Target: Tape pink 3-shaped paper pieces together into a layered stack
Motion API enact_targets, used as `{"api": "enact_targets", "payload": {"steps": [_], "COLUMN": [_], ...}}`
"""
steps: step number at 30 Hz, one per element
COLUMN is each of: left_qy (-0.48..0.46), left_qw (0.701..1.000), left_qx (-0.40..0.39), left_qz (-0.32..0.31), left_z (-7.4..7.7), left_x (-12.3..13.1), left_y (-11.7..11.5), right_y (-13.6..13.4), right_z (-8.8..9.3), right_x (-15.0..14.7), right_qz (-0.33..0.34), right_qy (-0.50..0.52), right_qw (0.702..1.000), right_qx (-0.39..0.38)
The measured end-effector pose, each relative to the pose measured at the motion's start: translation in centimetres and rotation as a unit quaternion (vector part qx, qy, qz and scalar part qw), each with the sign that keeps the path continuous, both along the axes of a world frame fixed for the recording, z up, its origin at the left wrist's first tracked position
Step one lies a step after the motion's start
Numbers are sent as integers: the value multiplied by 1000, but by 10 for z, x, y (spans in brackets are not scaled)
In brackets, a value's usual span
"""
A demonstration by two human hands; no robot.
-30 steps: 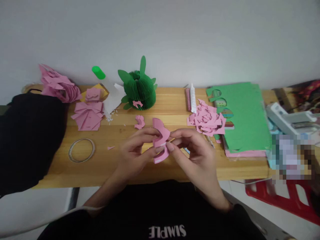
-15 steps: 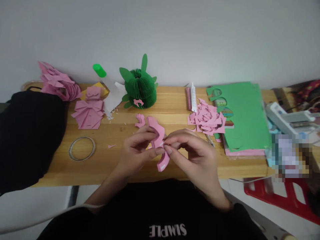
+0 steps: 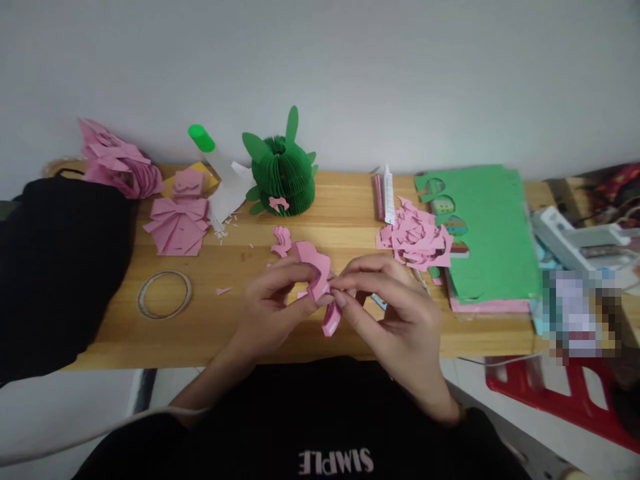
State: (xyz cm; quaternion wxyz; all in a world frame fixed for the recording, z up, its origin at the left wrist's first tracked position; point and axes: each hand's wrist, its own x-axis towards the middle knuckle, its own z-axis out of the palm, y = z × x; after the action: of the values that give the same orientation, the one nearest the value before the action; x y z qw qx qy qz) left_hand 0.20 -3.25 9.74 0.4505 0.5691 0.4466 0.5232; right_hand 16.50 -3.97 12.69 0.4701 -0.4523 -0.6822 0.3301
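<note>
Above the wooden table, my left hand (image 3: 273,300) is closed round a wavy, thick pink paper cutout (image 3: 315,267) made of stacked layers. Its lower end (image 3: 331,320) curves down below the fingertips and bears a small white patch. My right hand (image 3: 395,307) pinches with thumb and fingertips at the cutout's right edge; whatever lies between them is too small to make out. Behind the hands lies a smaller wavy pink cutout (image 3: 281,241). A green folded-paper ball with leaves (image 3: 283,177) stands farther back, with a pink paper piece (image 3: 279,203) on its front.
Pink scraps (image 3: 415,233) lie beside green paper sheets (image 3: 493,233) and a white tube (image 3: 389,193) on the right. To the left are a tape roll (image 3: 165,316), a folded pink paper dress (image 3: 180,227), a green-capped bottle (image 3: 202,139) and a black bag (image 3: 60,280).
The pink cutout has tilted, and its upper end sits slightly lower. My right hand has shifted a little to the right, fingertips still pinched at the edge. A blue-and-white item now shows beneath it.
</note>
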Motion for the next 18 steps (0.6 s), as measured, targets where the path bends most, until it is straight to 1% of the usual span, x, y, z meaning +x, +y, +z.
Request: {"api": "enact_targets", "payload": {"steps": [4, 12, 18], "left_qy": [-11, 23, 22], "left_qw": [1000, 1000, 1000], "left_qx": [10, 8, 14], "left_qz": [8, 5, -7], "left_z": [-3, 6, 4], "left_x": [-1, 1, -1], "left_y": [-1, 2, 1], "right_y": [0, -1, -3], "right_z": [1, 1, 2], "right_x": [1, 1, 1], "right_qz": [2, 1, -10], "right_qy": [-2, 12, 0], "right_qw": [1000, 1000, 1000], "right_qx": [-5, -6, 5]}}
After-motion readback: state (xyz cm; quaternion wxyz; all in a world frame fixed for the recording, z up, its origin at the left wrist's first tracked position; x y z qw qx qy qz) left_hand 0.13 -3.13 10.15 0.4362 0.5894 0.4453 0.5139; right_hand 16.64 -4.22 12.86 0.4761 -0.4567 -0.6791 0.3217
